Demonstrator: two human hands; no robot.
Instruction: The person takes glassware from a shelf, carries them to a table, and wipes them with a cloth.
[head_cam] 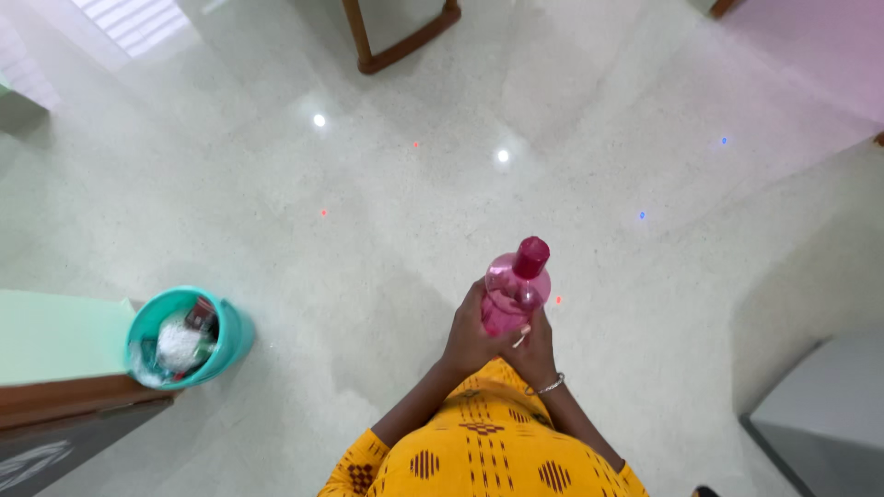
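1. The person stands on a shiny pale floor (276, 184) and holds a pink see-through bottle (512, 293) out in front of the body, above the floor.
2. The left hand (471, 339) is wrapped around the lower part of the bottle. Its fingers are closed on it.
3. The right hand (534, 354) is pressed on the bottle from the other side, and its fingers are closed on it too. A thin bangle (551, 386) sits on that wrist.
4. The dark pink cap (531, 257) is on top and no hand touches it. Whether it is screwed tight cannot be told.
5. Both hands hold low on the bottle, so the top part sticks out free. If the grip goes loose, the bottle could tip and slip out.
6. Nothing is under the bottle but hard floor. A drop could crack it or send it rolling away.
7. If the cap is loose and there is liquid inside, it could spill. A wet shiny floor is easy to slip on.
8. A teal bin (189, 336) full of rubbish stands well apart on the left, next to a green-topped table (55, 336). A wide swing or step that way could knock it over.
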